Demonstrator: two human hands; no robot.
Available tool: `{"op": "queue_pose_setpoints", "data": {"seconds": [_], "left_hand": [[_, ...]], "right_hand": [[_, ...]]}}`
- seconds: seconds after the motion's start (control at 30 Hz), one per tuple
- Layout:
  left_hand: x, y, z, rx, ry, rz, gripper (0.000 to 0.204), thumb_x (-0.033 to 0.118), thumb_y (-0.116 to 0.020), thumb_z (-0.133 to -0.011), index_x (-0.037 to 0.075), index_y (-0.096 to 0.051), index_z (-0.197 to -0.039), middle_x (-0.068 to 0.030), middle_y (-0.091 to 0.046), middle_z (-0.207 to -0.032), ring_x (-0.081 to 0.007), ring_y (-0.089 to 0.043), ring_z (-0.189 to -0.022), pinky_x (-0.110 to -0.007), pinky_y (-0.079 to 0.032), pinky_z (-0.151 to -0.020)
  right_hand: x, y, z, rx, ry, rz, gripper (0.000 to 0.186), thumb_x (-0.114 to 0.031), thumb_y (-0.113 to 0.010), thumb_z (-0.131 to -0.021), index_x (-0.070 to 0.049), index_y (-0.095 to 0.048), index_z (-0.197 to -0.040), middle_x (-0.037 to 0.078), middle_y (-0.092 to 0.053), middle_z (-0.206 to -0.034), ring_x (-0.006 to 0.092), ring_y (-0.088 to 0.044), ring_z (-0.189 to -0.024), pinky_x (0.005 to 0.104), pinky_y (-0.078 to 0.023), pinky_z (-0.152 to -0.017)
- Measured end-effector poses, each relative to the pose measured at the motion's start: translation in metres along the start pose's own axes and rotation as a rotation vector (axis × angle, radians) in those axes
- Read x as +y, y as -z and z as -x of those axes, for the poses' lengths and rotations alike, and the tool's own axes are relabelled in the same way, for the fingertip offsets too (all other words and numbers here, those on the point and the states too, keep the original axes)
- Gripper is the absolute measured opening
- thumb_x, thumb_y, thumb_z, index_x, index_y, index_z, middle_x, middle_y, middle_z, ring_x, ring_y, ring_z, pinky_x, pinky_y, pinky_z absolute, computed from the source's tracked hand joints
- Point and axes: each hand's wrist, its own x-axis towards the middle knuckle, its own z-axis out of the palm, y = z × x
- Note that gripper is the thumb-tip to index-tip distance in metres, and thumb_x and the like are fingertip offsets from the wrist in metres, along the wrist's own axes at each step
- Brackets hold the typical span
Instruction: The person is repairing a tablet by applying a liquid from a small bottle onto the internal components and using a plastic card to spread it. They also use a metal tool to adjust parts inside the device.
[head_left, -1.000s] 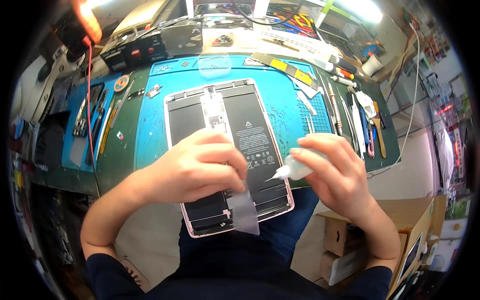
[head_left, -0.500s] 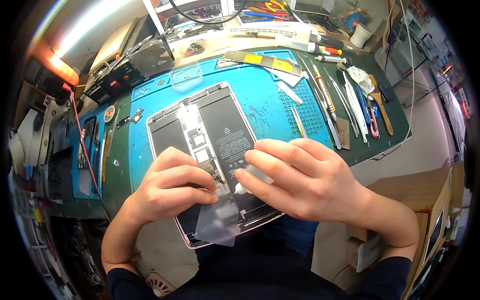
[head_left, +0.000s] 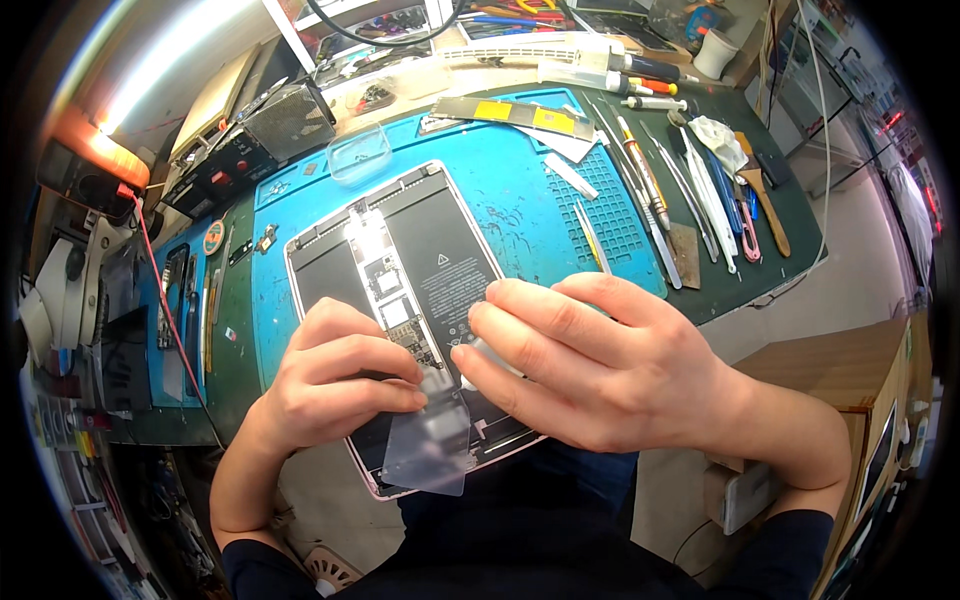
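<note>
Just right of translucent plastic film [head_left: 430, 458] pinched by the left hand [head_left: 335, 378], a white-tipped bottle [head_left: 467, 383] is held by the right hand [head_left: 610, 370].

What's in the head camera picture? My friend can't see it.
A person's left hand pinches a clear plastic sheet over an opened tablet, while the right hand holds a small bottle near the sheet. The tablet is partly over a blue mat, with tools to the right.
</note>
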Motion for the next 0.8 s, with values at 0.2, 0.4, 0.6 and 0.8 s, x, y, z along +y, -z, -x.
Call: {"op": "queue_pose_setpoints", "data": {"seconds": [0.2, 0.4, 0.6, 0.8], "left_hand": [[-0.001, 0.001, -0.001, -0.002, -0.004, 0.001, 0.017, 0.008, -0.087, -0.074, 0.015, -0.083, -0.089, 0.0045, -0.077, -0.105, -0.0176, -0.062, -0.093, -0.032, -0.047, -0.08], [0.001, 0.004, -0.001, -0.011, 0.007, 0.004, 0.021, 0.007, -0.085, -0.075, 0.014, -0.084, -0.095, 0.0037, -0.077, -0.106, -0.0189, -0.062, -0.093, -0.033, -0.049, -0.082], [0.005, -0.004, -0.014, 0.024, 0.059, 0.026, 0.037, 0.003, -0.081, -0.083, 0.009, -0.081, -0.12, -0.0055, -0.082, -0.118, -0.0222, -0.066, -0.095, -0.033, -0.051, -0.083], [0.001, -0.014, -0.019, -0.023, 0.061, 0.033, 0.039, 0.002, -0.077, -0.085, 0.01, -0.08, -0.124, 0.0003, -0.081, -0.128, -0.022, -0.067, -0.098, -0.034, -0.05, -0.087]], "right_hand": [[-0.001, 0.0, 0.001, 0.005, -0.006, 0.002, 0.027, -0.019, -0.067, -0.094, -0.006, -0.075, -0.117, 0.006, -0.071, -0.12, 0.0217, -0.066, -0.12, 0.0315, -0.052, -0.085], [-0.001, 0.004, -0.001, -0.033, -0.043, -0.004, 0.027, -0.016, -0.068, -0.092, -0.006, -0.074, -0.117, 0.007, -0.071, -0.118, 0.0229, -0.067, -0.118, 0.0326, -0.054, -0.085], [0.024, 0.014, 0.013, -0.067, -0.447, -0.411, 0.04, -0.008, -0.079, -0.088, -0.005, -0.068, -0.126, 0.012, -0.073, -0.117, 0.0295, -0.071, -0.114, 0.0395, -0.057, -0.096], [0.043, 0.003, 0.022, 0.058, -0.81, -0.704, 0.045, -0.011, -0.081, -0.091, -0.004, -0.062, -0.132, 0.013, -0.075, -0.126, 0.024, -0.072, -0.115, 0.0389, -0.055, -0.098]]}}
